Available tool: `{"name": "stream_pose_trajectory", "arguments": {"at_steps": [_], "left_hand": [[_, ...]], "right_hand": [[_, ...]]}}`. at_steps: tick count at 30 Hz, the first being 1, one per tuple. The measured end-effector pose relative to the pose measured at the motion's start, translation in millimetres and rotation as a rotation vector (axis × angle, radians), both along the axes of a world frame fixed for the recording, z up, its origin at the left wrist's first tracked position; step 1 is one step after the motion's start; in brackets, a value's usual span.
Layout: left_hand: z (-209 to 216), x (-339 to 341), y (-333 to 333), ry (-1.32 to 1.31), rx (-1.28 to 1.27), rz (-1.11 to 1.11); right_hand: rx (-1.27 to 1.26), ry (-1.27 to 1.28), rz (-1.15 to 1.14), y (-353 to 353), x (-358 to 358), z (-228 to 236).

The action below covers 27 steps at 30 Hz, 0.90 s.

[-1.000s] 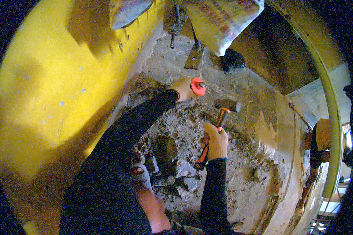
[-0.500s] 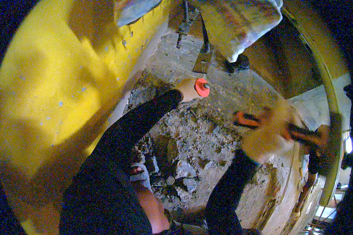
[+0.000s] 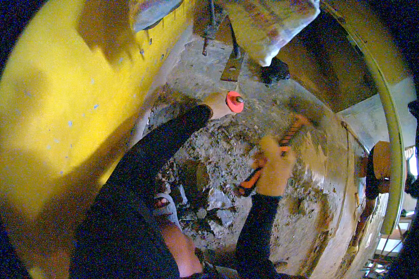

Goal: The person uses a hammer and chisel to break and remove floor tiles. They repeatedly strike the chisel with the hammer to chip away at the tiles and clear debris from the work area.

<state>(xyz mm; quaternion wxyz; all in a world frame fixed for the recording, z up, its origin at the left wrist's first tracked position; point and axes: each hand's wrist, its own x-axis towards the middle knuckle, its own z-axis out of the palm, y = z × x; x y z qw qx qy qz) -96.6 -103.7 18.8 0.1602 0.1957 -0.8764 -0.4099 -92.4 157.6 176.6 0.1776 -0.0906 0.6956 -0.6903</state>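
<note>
Two hands are at work here over broken, rubbly ground (image 3: 219, 153), and from where I stand a scuffed yellow wall (image 3: 70, 102) fills the far left. Next comes a black sleeve (image 3: 167, 135) reaching up and inward, with a sandalled foot (image 3: 163, 203) tucked just to the right of its lower part. At the sleeve's end the left hand (image 3: 213, 106) is closed round what seems to be a chisel, mostly hidden: I see only its orange-red guard (image 3: 233, 103) and a stub of metal (image 3: 239, 99) poking out, tipped toward my eye and a little rightward. The working tip is out of sight, so I cannot tell what it touches. Just above the guard lies a flat metal strip (image 3: 231, 70) with a hole in it, and higher and further right hangs a pale, stained sack (image 3: 265, 28). Then the right hand (image 3: 275, 169), blurred, is wrapped round the orange-and-black handle of a hammer (image 3: 291, 135), whose head is lost in the smear. The handle slants from lower left to upper right, its far end right of the stub and slightly lower, well apart from it. The left hand is the nearer to that stub; the right sits below and to its right. Beyond, a long yellowish pipe (image 3: 390, 111) curves down the right side.
</note>
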Motion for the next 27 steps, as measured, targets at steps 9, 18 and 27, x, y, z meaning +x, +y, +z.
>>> {"name": "stream_pose_trajectory", "arguments": {"at_steps": [9,18,27], "left_hand": [[10.2,0.8,5.3,0.079,0.006,-0.041],[-20.9,-10.2,-1.7,0.167,-0.070,-0.086],[-2.9,-3.3,2.5,0.072,0.043,-0.032]], "right_hand": [[-0.367,0.745,-0.407,-18.9,-22.4,98.8],[0.438,0.184,0.377,-26.4,-25.9,-99.0],[0.128,-0.040,0.081,6.5,1.0,12.7]]}}
